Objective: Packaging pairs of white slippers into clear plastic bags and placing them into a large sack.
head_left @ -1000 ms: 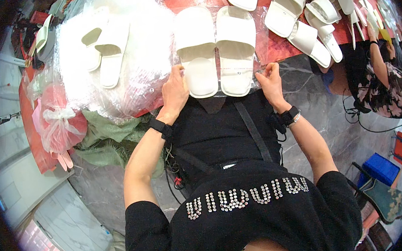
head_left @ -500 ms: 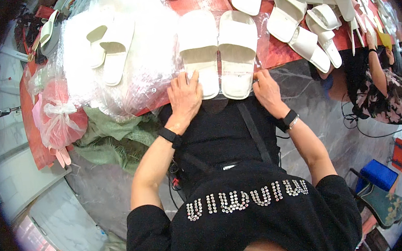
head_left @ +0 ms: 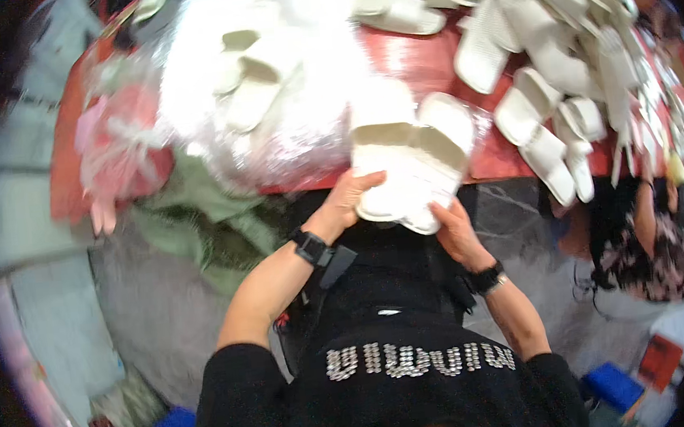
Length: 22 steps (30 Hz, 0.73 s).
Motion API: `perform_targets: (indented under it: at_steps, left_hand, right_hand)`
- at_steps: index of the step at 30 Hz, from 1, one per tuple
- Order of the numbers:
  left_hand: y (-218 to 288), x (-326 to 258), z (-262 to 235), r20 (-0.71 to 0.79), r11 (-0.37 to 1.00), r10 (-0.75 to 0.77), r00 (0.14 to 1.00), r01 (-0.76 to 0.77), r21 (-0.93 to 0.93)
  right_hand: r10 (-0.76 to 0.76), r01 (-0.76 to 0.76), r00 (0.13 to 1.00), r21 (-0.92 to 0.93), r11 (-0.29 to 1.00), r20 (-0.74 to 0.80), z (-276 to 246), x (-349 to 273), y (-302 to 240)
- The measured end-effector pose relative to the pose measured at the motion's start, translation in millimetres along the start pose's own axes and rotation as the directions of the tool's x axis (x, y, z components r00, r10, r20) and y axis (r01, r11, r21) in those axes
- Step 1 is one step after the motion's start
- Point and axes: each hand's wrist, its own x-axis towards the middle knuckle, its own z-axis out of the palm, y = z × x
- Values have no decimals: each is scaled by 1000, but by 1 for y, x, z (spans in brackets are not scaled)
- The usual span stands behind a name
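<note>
A pair of white slide slippers lies at the table's near edge in front of me, soles down, straps toward me. My left hand [head_left: 351, 200] grips the heel end of the left slipper [head_left: 382, 190], thumb on top. My right hand [head_left: 459, 234] has its fingers at the heel of the right slipper [head_left: 435, 165], which slants inward so that the two heels meet or overlap. Clear plastic [head_left: 479, 124] shows beside the right slipper. Motion blurs the picture, and the fingers under the soles are hidden.
Left of the pair, a shiny clear plastic stack [head_left: 326, 129] bears two more slippers [head_left: 257, 83]. A tied bag with pink contents [head_left: 126, 143] hangs at the table's left. Many loose slippers [head_left: 538, 34] heap at the right. Another person's arm [head_left: 645, 215] works beyond them.
The slippers, flat side by side before, now have their heels drawn together and lifted toward me. My left thumb has come onto the left heel. The whole view has shifted.
</note>
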Motion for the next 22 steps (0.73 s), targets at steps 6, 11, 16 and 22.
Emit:
perform_targets:
  at_steps: [6, 11, 16, 22]
  left_hand:
    - [17, -47, 19, 320, 984, 47, 946, 11, -176]
    - [56, -123, 2, 140, 973, 227, 964, -230, 2]
    - [74, -248, -60, -266, 932, 360, 894, -330, 154]
    - [54, -390, -86, -515, 773, 634, 578, -490, 403]
  right_hand:
    - [-23, 29, 998, -116, 993, 57, 29, -30, -26]
    - [121, -13, 949, -351, 936, 290, 88, -16, -32]
    - [392, -105, 674, -443, 890, 626, 158, 5, 3]
    - [443, 606, 432, -617, 502, 785, 186, 31, 75]
